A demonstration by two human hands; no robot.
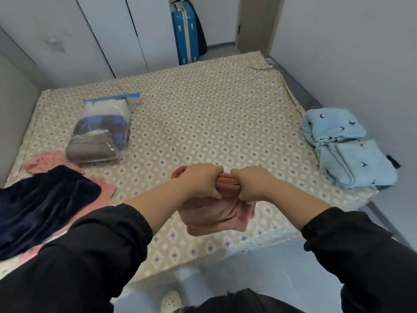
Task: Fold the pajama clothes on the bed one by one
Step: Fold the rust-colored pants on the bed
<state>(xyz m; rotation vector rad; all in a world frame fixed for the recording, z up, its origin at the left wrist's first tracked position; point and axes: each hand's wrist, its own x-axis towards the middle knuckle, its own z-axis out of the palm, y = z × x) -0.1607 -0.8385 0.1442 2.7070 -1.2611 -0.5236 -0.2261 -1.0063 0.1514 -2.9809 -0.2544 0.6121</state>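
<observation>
A pink pajama piece (212,216) hangs bunched above the near edge of the bed (203,114). My left hand (200,179) and my right hand (250,181) grip its gathered top edge side by side, knuckles up. A dark navy garment (40,206) lies crumpled at the near left, over more pink fabric (42,161). Two folded light blue pajama pieces (347,150) sit at the bed's right edge.
A clear zip bag (99,132) stuffed with folded clothes lies on the left half of the patterned sheet. A blue suitcase (185,30) stands by the wardrobe beyond the bed. My shoe (170,300) is on the floor at the bed's foot.
</observation>
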